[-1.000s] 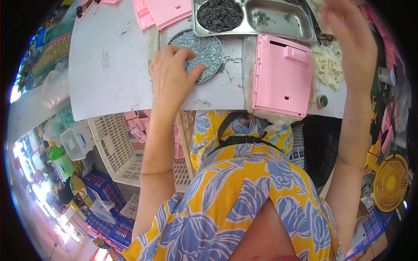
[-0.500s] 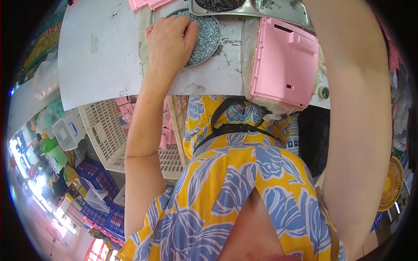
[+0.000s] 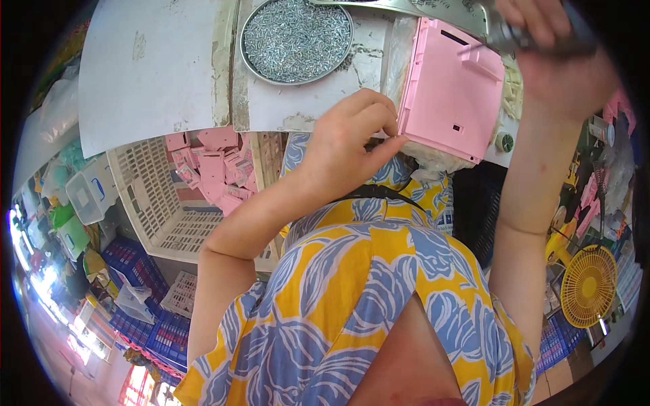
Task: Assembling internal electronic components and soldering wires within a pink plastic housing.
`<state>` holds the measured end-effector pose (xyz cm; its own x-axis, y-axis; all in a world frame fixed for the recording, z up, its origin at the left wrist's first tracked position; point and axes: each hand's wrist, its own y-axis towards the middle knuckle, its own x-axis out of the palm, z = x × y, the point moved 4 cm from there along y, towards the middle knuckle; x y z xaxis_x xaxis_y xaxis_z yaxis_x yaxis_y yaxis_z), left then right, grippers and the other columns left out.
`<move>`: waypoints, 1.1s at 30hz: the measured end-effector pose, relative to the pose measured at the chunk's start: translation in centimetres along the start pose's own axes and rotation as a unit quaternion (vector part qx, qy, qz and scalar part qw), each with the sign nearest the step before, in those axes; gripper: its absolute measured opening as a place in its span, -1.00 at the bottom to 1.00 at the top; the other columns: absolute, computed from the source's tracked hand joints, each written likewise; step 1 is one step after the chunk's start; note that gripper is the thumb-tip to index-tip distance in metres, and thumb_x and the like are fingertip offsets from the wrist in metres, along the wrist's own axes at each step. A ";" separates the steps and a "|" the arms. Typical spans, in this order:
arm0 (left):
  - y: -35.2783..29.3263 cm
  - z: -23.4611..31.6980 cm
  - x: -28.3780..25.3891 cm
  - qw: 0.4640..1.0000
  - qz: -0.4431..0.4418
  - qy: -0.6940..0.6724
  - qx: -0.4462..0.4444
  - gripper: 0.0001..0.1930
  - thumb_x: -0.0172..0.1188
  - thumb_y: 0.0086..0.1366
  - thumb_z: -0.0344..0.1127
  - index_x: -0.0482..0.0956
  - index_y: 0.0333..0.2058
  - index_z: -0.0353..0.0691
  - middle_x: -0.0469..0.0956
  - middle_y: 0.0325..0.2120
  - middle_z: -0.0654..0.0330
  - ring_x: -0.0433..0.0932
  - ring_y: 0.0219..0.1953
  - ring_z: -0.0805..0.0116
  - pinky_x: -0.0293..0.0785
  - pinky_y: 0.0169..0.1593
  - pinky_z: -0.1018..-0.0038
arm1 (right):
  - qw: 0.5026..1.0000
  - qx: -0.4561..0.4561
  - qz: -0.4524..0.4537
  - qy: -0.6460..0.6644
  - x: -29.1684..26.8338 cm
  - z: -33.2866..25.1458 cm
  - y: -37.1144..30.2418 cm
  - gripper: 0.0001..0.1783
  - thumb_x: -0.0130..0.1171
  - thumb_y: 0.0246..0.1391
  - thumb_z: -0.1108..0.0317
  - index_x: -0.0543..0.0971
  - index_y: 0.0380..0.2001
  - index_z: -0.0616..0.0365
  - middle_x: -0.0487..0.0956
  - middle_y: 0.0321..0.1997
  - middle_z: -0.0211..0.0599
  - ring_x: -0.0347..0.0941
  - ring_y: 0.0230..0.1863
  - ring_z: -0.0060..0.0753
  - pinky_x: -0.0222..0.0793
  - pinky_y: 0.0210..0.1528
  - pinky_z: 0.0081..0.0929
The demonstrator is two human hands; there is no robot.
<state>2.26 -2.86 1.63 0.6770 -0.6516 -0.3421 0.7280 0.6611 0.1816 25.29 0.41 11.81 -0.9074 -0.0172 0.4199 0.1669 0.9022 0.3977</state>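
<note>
A pink plastic housing panel (image 3: 450, 95) lies on a wrapped pad at the table's front edge. At its lower left edge is my left hand (image 3: 352, 139), thumb and fingers drawn together by the rim; whatever is between the fingertips is hidden. My right hand (image 3: 558, 57) is raised past the panel's far right, closed around a dark screwdriver (image 3: 501, 42) smeared by motion. Its thin shaft points left over the panel's upper part. Left of the panel stands a round metal dish of small silver screws (image 3: 298, 40).
A metal tray (image 3: 467, 17) with dark small parts sits behind the panel. Below the table at left, a white plastic crate (image 3: 145, 203) holds several pink pieces (image 3: 217, 166). A small green-topped round item (image 3: 504, 141) is right of the panel. A yellow fan (image 3: 589, 286) stands at lower right.
My left hand has left the dish of screws and come right and nearer, to the panel's edge. My right hand has come down into view with the screwdriver.
</note>
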 end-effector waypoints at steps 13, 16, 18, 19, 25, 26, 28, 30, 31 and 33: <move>-1.2 0.7 3.0 0.979 0.117 0.149 0.076 -0.77 0.34 -0.11 -0.61 0.44 -0.52 -0.26 0.55 -0.31 0.08 0.55 -0.33 0.11 0.50 -0.31 0.32 | 0.997 -0.018 0.025 0.064 3.0 3.7 -2.6 -0.57 0.02 0.32 0.09 0.45 0.05 0.20 0.40 -0.66 -0.50 0.27 -0.72 -0.60 0.38 -0.60 -0.48; -1.1 1.0 3.4 0.972 0.128 0.176 0.092 -0.76 0.30 -0.15 -0.62 0.42 -0.53 -0.24 0.54 -0.36 0.10 0.54 -0.34 0.09 0.48 -0.29 0.31 | 0.997 -0.005 0.004 0.081 2.2 4.9 -2.6 -0.56 0.02 0.32 0.09 0.45 0.07 0.20 0.40 -0.66 -0.49 0.27 -0.72 -0.60 0.36 -0.60 -0.47; -1.1 1.1 3.5 0.973 0.129 0.174 0.081 -0.76 0.28 -0.17 -0.62 0.41 -0.54 -0.22 0.54 -0.39 0.11 0.53 -0.34 0.08 0.47 -0.28 0.30 | 0.998 0.005 -0.004 0.057 3.0 3.8 -2.5 -0.56 0.01 0.33 0.09 0.45 0.08 0.20 0.41 -0.66 -0.49 0.27 -0.72 -0.60 0.36 -0.60 -0.48; -1.2 1.0 3.5 0.972 0.132 0.176 0.081 -0.76 0.28 -0.16 -0.62 0.41 -0.54 -0.22 0.54 -0.39 0.11 0.53 -0.34 0.08 0.48 -0.29 0.30 | 0.999 0.002 -0.009 0.053 3.1 3.8 -2.5 -0.56 0.01 0.33 0.09 0.45 0.08 0.20 0.41 -0.66 -0.49 0.27 -0.72 -0.60 0.36 -0.60 -0.48; -0.6 0.9 3.0 0.977 0.125 0.155 0.079 -0.76 0.28 -0.14 -0.63 0.40 -0.53 -0.25 0.58 -0.35 0.07 0.55 -0.40 0.09 0.49 -0.35 0.33 | 0.995 -0.055 -0.023 0.080 1.0 5.1 -2.6 -0.54 0.00 0.33 0.08 0.44 0.09 0.21 0.41 -0.66 -0.47 0.27 -0.72 -0.60 0.33 -0.62 -0.49; -0.2 1.2 2.9 0.980 0.114 0.151 0.067 -0.76 0.29 -0.12 -0.63 0.40 -0.53 -0.25 0.58 -0.35 0.06 0.55 -0.41 0.09 0.50 -0.35 0.33 | 0.995 -0.050 -0.014 0.082 1.2 4.9 -2.7 -0.54 0.00 0.33 0.08 0.45 0.09 0.21 0.41 -0.66 -0.47 0.27 -0.72 -0.60 0.32 -0.63 -0.49; 0.1 1.0 2.6 0.985 0.096 0.131 0.052 -0.78 0.30 -0.07 -0.61 0.43 -0.50 -0.26 0.59 -0.34 0.06 0.57 -0.39 0.09 0.52 -0.32 0.33 | 0.997 -0.032 0.001 0.066 1.9 4.1 -2.7 -0.54 0.00 0.33 0.08 0.45 0.08 0.21 0.41 -0.66 -0.47 0.27 -0.72 -0.60 0.31 -0.64 -0.50; -0.2 0.4 2.1 0.991 0.080 0.100 0.044 -0.81 0.33 -0.02 -0.57 0.49 -0.44 -0.27 0.59 -0.31 0.08 0.59 -0.32 0.08 0.55 -0.27 0.30 | 0.999 -0.016 0.015 0.040 2.5 3.1 -2.5 -0.55 0.00 0.33 0.08 0.45 0.08 0.21 0.41 -0.66 -0.47 0.26 -0.73 -0.59 0.30 -0.64 -0.50; -0.2 0.3 1.7 0.992 0.088 0.089 0.034 -0.82 0.35 0.00 -0.56 0.51 -0.44 -0.27 0.60 -0.31 0.08 0.61 -0.32 0.09 0.56 -0.26 0.31 | 0.999 -0.013 0.023 0.029 2.6 2.8 -2.5 -0.55 0.00 0.33 0.07 0.45 0.08 0.21 0.41 -0.67 -0.47 0.26 -0.74 -0.59 0.29 -0.65 -0.49; -0.6 0.0 0.5 0.993 0.102 0.065 0.012 -0.82 0.41 0.04 -0.54 0.54 -0.44 -0.28 0.64 -0.31 0.08 0.64 -0.31 0.12 0.57 -0.25 0.34 | 0.999 -0.026 0.010 0.022 2.5 2.5 -2.5 -0.55 0.00 0.33 0.08 0.45 0.08 0.21 0.41 -0.66 -0.47 0.26 -0.73 -0.59 0.30 -0.64 -0.49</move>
<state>2.21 -3.59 1.39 0.7927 -0.4502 -0.4111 0.5800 0.7645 0.2812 21.59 -0.82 9.83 -0.8857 -0.0192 0.4638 0.2064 0.8787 0.4304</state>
